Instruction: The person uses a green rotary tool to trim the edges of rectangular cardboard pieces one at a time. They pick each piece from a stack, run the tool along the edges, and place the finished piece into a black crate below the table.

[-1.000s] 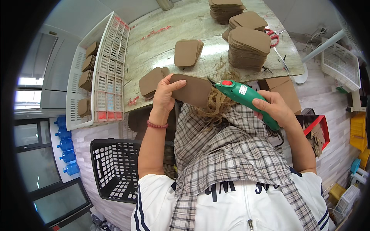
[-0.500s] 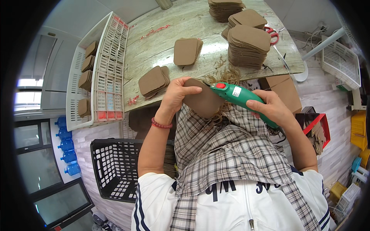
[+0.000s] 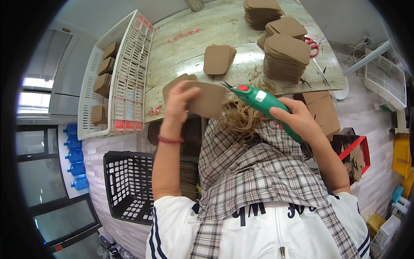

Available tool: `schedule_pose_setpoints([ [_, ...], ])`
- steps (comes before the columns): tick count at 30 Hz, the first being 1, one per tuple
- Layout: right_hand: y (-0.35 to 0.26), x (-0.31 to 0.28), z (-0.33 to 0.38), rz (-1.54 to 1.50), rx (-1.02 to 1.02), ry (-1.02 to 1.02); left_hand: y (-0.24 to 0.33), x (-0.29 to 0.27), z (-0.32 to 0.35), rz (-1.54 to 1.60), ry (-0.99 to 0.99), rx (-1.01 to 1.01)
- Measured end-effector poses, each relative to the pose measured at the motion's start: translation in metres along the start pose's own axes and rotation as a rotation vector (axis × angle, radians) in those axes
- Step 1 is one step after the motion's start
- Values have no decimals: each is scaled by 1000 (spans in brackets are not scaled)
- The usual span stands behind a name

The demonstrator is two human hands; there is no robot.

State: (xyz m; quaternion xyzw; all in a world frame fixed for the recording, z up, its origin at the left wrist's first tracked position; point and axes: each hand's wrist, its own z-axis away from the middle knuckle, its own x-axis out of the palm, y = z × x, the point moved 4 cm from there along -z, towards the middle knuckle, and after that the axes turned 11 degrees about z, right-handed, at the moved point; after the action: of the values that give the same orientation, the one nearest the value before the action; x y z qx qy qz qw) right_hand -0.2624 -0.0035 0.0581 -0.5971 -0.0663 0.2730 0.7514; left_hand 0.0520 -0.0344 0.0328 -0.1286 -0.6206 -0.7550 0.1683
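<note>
Even, bright daylight fills the workroom, with a pale sheen of glare across the tabletop (image 3: 189, 56) beside the cardboard stacks (image 3: 286, 56). Shadows are soft and short. The window (image 3: 34, 93) at left is blown out white. Straight edges bow toward a black circular rim; the centre stays sharp, the margins smear.

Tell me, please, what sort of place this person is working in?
Probably a small workshop for trimming cardboard pieces: stacks of brown cut pieces on the worktable, a green handheld electric cutter in the right hand, and crates for sorting.
</note>
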Motion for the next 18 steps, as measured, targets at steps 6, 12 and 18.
schedule_pose_setpoints([
  [6,25,-10,8,3,30,54,12,-142,-36,-329,437,294],
  [12,40,-13,19,-15,79,112,-10,-19,-61,-1586,543,789],
  [18,43,-11,24,36,67,106,-43,27,-99,-1456,473,314],
])
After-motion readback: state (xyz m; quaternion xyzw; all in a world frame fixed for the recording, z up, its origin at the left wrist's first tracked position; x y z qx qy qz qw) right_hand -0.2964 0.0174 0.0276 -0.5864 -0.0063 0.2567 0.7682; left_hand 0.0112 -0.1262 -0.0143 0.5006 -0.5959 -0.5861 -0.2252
